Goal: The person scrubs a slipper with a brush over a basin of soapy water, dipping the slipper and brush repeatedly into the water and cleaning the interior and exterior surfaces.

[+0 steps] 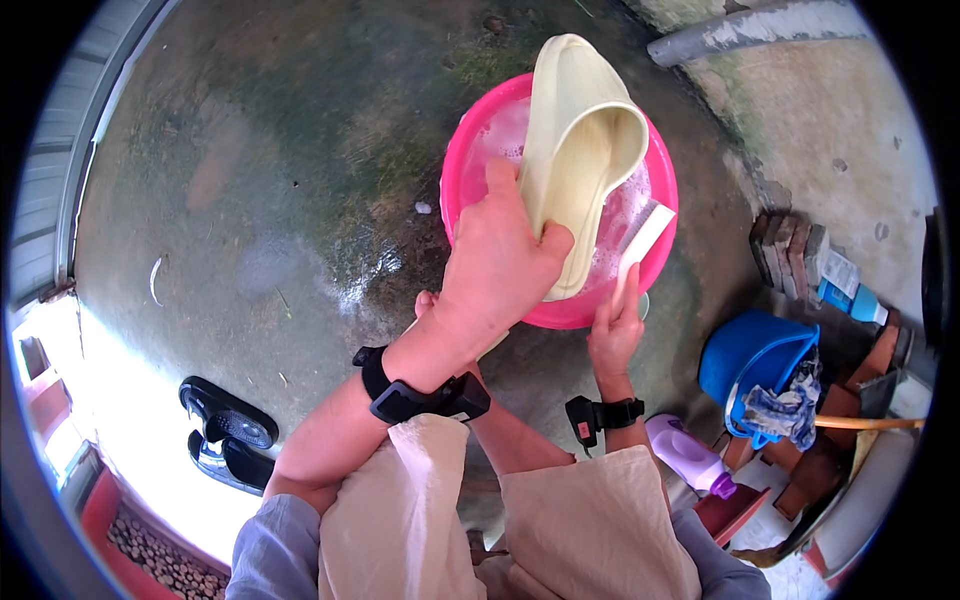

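Note:
A cream-coloured slipper (pixel 574 161) is tilted over a pink plastic basin (pixel 459 161) of foamy water (pixel 506 124). My left hand (pixel 506 247) grips its near part, with the thumb on the insole. To the right, over the basin's near right rim, my right hand (pixel 616 326) holds a white scrubbing brush (pixel 646 238) by its handle, the bristles turned towards the slipper and apart from it. Both wrists wear black straps with small devices.
Black slippers (pixel 229 420) lie at the left on the wet concrete floor (pixel 300 150). At the right are a blue bucket (pixel 739 352) with a cloth (pixel 784 405), a purple bottle (pixel 686 450), a blue bottle (pixel 851 300) and stacked bricks (pixel 787 255). A pipe (pixel 757 31) runs at the top right.

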Motion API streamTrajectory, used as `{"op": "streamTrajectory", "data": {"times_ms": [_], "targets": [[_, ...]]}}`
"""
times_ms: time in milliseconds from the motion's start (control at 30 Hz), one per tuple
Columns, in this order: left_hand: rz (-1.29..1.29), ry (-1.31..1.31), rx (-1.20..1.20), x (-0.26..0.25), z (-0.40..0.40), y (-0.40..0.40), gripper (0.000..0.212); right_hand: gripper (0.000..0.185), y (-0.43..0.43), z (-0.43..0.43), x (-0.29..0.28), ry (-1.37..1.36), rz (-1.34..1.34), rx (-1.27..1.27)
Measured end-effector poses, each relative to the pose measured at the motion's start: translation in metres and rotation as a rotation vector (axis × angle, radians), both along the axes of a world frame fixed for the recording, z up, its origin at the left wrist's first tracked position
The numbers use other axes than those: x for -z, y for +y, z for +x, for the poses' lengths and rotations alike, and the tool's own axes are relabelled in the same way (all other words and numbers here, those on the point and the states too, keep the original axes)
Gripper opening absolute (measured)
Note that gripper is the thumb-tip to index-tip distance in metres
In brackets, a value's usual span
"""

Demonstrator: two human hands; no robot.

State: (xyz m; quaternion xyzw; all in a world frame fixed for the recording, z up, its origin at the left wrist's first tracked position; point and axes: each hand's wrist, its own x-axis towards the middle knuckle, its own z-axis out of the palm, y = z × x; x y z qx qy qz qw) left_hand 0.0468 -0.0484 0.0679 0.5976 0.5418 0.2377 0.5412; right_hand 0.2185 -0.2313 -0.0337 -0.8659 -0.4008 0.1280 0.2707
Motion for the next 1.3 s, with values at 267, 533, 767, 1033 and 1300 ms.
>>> {"op": "streamTrajectory", "data": {"times_ms": [267,533,767,1033,1300], "targets": [[0.253,0.011,0.037,-0.009,-0.002,0.001,0.032,0.062,0.003,-0.003,-0.003,-0.043,-0.029,0.004],[0.383,0.058,0.058,-0.011,-0.003,0.000,0.032,0.063,0.004,-0.003,-0.005,-0.075,-0.009,-0.040],[0.358,0.061,0.056,-0.015,-0.008,0.004,0.033,0.060,0.005,-0.001,-0.005,-0.042,0.021,-0.074],[0.129,-0.028,0.093,-0.004,-0.041,0.031,0.043,0.054,0.044,0.027,-0.053,0.782,0.151,0.229],[-0.201,-0.381,0.368,0.018,-0.059,0.052,0.046,0.037,0.110,0.058,-0.070,1.235,0.421,0.082]]}}
